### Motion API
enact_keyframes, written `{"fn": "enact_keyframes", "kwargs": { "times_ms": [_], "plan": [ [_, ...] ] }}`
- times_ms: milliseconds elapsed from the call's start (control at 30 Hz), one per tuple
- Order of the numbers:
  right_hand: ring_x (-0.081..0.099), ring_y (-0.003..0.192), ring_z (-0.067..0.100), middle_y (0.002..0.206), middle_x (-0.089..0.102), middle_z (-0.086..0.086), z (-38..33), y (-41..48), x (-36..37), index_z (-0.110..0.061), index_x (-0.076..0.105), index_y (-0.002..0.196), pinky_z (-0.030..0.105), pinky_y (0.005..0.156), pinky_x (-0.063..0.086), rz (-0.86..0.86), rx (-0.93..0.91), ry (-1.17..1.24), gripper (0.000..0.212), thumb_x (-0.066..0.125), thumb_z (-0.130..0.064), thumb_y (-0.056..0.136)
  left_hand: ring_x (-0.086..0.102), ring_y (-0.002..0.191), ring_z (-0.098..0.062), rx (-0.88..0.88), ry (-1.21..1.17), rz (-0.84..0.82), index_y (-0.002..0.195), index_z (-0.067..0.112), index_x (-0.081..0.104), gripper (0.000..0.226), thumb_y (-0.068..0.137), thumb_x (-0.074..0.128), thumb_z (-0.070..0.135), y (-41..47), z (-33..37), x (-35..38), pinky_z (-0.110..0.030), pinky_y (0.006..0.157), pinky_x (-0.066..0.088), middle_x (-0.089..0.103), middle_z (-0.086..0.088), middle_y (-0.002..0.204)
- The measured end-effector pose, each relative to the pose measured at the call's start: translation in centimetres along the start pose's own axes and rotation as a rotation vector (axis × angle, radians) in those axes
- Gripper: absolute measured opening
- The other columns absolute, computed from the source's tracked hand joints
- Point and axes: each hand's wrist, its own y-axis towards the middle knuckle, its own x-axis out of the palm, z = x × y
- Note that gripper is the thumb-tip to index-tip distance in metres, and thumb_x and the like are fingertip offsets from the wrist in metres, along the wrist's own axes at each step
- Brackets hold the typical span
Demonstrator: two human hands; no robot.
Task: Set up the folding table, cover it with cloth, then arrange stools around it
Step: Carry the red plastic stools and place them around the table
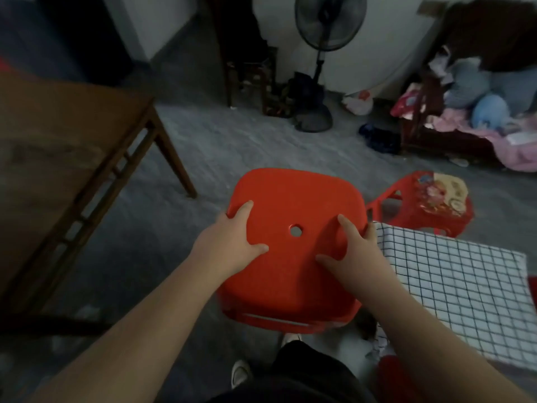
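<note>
A red plastic stool (290,266) with a round hole in its seat is in front of me. My left hand (229,242) grips its left edge, thumb on the seat and fingers curled over the rim. My right hand (353,251) grips the right side, thumb and fingers spread on the seat and over the edge. Whether its legs touch the floor is hidden. To the right stands the table under a white cloth with a dark grid (465,286). A second red stool (421,205) with a patterned cushion stands beyond the table's far corner.
A brown wooden table (58,146) fills the left side. A standing fan (319,68) and a dark wooden chair (250,77) are at the back wall. A low bench piled with clothes and soft toys (470,117) is at the right. Grey floor lies between.
</note>
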Motion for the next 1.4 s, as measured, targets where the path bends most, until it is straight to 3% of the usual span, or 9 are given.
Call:
{"fn": "enact_keyframes", "kwargs": {
  "times_ms": [500,800,933,1133,1400],
  "plan": [
    [0.052,0.127,0.040,0.161,0.008,0.014,4.9,16.7,-5.1,-0.048,0.016,0.150,0.054,0.099,0.049,0.138,0.353,0.199,0.100,0.077,-0.057,0.071,0.056,0.123,-0.033,0.282,0.178,-0.208,0.156,0.045,0.007,0.103,0.078,0.072,0.064,24.9,14.0,-0.4,-0.044,0.100,0.047,0.042,-0.014,0.145],
    [0.048,0.131,0.037,0.162,0.002,0.010,6.2,19.6,-6.6,-0.047,0.010,0.151,0.053,0.099,0.050,0.270,0.726,0.295,0.100,0.074,-0.057,0.075,0.053,0.126,-0.031,0.577,0.262,-0.399,0.154,0.049,0.007,0.103,0.078,0.075,0.060,35.0,22.5,1.8,-0.046,0.102,0.048,0.039,-0.010,0.147],
    [0.041,0.138,0.038,0.163,0.001,0.012,4.5,20.3,-5.6,-0.047,0.011,0.152,0.053,0.104,0.045,0.365,0.933,0.362,0.099,0.074,-0.058,0.076,0.052,0.128,-0.032,0.755,0.335,-0.512,0.155,0.047,0.007,0.105,0.077,0.078,0.056,39.1,25.4,3.3,-0.047,0.106,0.046,0.039,-0.013,0.146],
    [0.022,0.146,0.039,0.165,-0.003,0.014,0.4,20.8,-2.2,-0.045,0.016,0.153,0.051,0.112,0.036,0.527,1.240,0.519,0.096,0.075,-0.052,0.078,0.055,0.123,-0.033,1.060,0.522,-0.620,0.154,0.047,0.008,0.101,0.078,0.074,0.059,41.9,28.0,4.7,-0.045,0.099,0.048,0.039,-0.010,0.143],
    [0.028,0.146,0.037,0.166,-0.006,0.011,1.8,19.6,6.8,-0.050,0.011,0.151,0.053,0.110,0.040,0.598,1.450,0.703,0.097,0.075,-0.053,0.079,0.059,0.116,-0.031,1.212,0.663,-0.724,0.153,0.047,0.007,0.100,0.079,0.074,0.058,40.9,26.7,12.4,-0.043,0.092,0.050,0.038,-0.008,0.142]
  ]
}}
